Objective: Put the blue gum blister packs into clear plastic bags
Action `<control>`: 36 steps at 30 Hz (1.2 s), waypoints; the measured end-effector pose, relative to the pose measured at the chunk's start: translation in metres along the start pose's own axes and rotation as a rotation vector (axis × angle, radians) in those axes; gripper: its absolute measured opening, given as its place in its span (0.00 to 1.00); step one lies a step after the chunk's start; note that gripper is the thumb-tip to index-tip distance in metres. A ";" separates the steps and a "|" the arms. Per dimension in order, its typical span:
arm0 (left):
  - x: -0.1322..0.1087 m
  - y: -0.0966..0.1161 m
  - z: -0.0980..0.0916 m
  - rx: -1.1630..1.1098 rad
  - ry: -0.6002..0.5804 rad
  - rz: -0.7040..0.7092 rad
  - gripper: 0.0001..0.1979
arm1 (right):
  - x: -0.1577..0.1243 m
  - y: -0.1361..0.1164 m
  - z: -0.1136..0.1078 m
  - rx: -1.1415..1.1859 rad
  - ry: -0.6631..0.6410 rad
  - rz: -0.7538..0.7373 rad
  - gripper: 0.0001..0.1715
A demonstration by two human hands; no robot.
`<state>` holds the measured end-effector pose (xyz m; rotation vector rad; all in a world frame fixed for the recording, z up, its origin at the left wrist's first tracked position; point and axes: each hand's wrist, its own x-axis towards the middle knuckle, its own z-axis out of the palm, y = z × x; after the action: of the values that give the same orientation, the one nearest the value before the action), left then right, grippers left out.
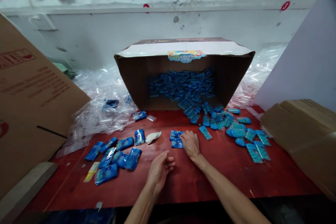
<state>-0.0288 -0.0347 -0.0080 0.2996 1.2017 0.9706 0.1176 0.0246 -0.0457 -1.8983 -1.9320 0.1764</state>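
Note:
Two small blue packets (176, 143) lie one behind the other at the middle of the red table. The bent fingers of my right hand (190, 144) press together on their right edge; its fingertips are partly hidden. To the left and nearer to me, my left hand (160, 168) hovers with loosely curled fingers apart and nothing visible in it. A crumpled white scrap (153, 137) sits beyond my left hand. Several filled blue packets (120, 159) form a loose group at the left, beside a yellow-and-white slip (91, 172).
An open cardboard box (237, 80) on its side spills blue-topped clear sachets (193, 92) towards the right. More sachets (237, 131) lie there. Clear plastic wrappers (98, 94) heap up at the left. Cardboard (34, 87) stands at left; a folded carton (301, 136) is at right.

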 end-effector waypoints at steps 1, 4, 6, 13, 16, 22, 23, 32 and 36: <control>0.003 -0.002 0.004 0.023 -0.011 -0.003 0.08 | -0.002 -0.001 -0.003 -0.007 0.013 -0.010 0.12; 0.011 -0.006 0.015 0.057 -0.054 -0.007 0.11 | -0.014 -0.005 -0.016 -0.014 0.042 -0.045 0.13; 0.013 -0.007 0.021 0.060 -0.109 0.022 0.13 | -0.026 -0.008 -0.026 0.016 0.064 -0.103 0.12; 0.015 -0.007 0.031 0.158 -0.155 0.147 0.13 | -0.044 -0.010 -0.035 0.658 0.113 -0.005 0.11; 0.018 -0.010 0.031 0.196 -0.140 0.194 0.13 | -0.036 -0.008 -0.026 0.977 -0.054 0.197 0.14; 0.034 -0.020 0.034 0.241 -0.039 0.292 0.15 | -0.035 -0.011 -0.018 0.907 -0.047 0.274 0.13; 0.036 -0.021 0.035 0.234 -0.041 0.277 0.15 | -0.036 -0.012 -0.019 0.873 -0.022 0.286 0.13; 0.031 -0.019 0.048 0.183 -0.100 0.189 0.14 | -0.039 -0.015 -0.029 0.674 0.038 0.240 0.15; 0.020 -0.009 0.039 0.149 -0.268 0.010 0.12 | -0.031 0.004 -0.046 0.654 -0.059 0.140 0.17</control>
<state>0.0106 -0.0134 -0.0121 0.5368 1.0284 0.8214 0.1377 -0.0142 -0.0123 -1.5801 -1.5101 0.8046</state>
